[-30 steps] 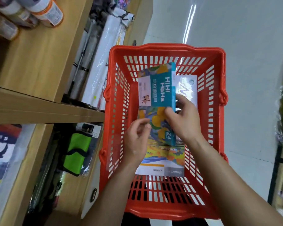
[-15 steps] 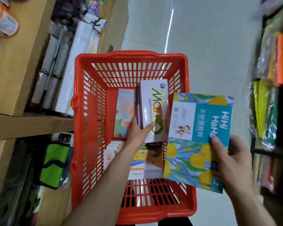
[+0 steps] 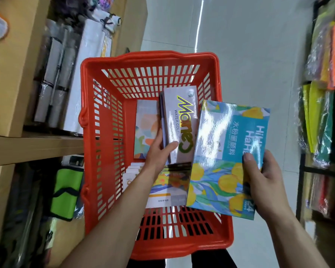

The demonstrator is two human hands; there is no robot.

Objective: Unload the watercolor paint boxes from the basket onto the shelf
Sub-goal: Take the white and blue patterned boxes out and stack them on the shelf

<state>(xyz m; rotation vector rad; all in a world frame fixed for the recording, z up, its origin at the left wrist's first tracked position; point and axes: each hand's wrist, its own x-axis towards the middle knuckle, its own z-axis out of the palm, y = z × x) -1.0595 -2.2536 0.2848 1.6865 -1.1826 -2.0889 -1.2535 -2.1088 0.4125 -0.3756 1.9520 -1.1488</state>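
A red plastic basket point(image 3: 104, 144) stands on the floor in front of me. My right hand point(image 3: 263, 182) holds a blue box with yellow flowers point(image 3: 220, 161) over the basket's right rim. My left hand point(image 3: 159, 151) reaches into the basket and grips a grey "Water Color" box point(image 3: 182, 124) standing on edge. Beside that box stands a pastel-patterned box point(image 3: 145, 128). Flat on the basket floor lie a colourful box with a white band point(image 3: 166, 192) and small white boxes point(image 3: 132, 175).
A wooden shelf unit point(image 3: 33, 146) stands at the left, with white paper rolls point(image 3: 85, 74) on one level and a green-and-black bag point(image 3: 64, 192) below. A dark rack with coloured wrapped sheets point(image 3: 321, 113) lines the right. Pale floor point(image 3: 249, 55) stretches ahead.
My right hand lifted the blue flower box out of the basket to the right. My left hand moved forward and took hold of the grey box.
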